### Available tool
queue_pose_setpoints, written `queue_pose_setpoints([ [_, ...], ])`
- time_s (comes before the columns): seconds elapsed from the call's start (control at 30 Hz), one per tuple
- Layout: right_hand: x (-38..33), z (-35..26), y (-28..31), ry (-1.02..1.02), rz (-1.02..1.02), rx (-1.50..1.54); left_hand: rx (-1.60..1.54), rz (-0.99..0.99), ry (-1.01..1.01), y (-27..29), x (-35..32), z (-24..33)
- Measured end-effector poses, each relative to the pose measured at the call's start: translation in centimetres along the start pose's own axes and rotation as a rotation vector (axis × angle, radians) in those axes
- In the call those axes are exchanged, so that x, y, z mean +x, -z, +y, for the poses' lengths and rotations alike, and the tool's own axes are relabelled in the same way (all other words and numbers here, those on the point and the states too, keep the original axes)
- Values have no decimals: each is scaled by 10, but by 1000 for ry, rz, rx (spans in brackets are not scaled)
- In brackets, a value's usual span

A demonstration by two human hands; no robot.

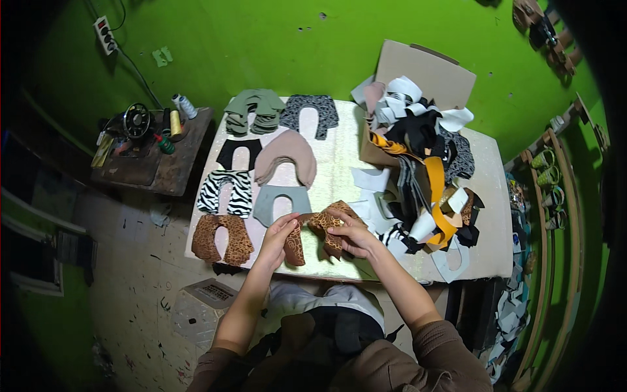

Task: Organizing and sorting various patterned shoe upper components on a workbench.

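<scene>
Above the table's near edge I hold brown animal-print fabric pieces (330,243). My left hand (279,238) pinches one hanging end at the left. My right hand (354,235) grips the other side, its thumb pressed on the cloth; how many layers it has I cannot tell. To the left lie stacks of U-shaped cut pieces: matching brown print (204,240), zebra print (208,193), black (228,157), green (253,101), grey-black print (308,102), dusty pink (285,149) and plain grey (299,198), the last just beyond my left hand.
A cardboard box (424,68) overflowing with fabric scraps stands at the back right, with orange strips (436,179) and white offcuts spilling towards me. A sewing machine (138,122) and thread spools (187,106) are on a dark side table at left. Sandals (547,175) hang on a right-hand rack.
</scene>
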State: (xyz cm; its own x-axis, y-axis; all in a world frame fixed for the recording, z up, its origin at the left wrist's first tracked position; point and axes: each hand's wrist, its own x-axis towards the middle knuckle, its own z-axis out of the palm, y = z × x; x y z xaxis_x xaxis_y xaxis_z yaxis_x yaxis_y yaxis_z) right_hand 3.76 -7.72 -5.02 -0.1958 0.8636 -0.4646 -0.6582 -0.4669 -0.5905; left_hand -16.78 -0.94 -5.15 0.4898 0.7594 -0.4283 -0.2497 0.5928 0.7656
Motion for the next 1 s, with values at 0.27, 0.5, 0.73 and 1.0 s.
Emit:
queue_pose_setpoints([
  [0.27,73,71,-83,-197,35,-233,442,244,-348,122,-29,34],
  [0.5,125,124,-147,-53,67,-492,802,341,-442,220,-35,59],
  [0.73,155,156,-141,368,329,-946,1170,399,-488,230,-34,81],
  [1.0,148,150,-156,404,421,-980,1195,339,-677,228,-25,88],
])
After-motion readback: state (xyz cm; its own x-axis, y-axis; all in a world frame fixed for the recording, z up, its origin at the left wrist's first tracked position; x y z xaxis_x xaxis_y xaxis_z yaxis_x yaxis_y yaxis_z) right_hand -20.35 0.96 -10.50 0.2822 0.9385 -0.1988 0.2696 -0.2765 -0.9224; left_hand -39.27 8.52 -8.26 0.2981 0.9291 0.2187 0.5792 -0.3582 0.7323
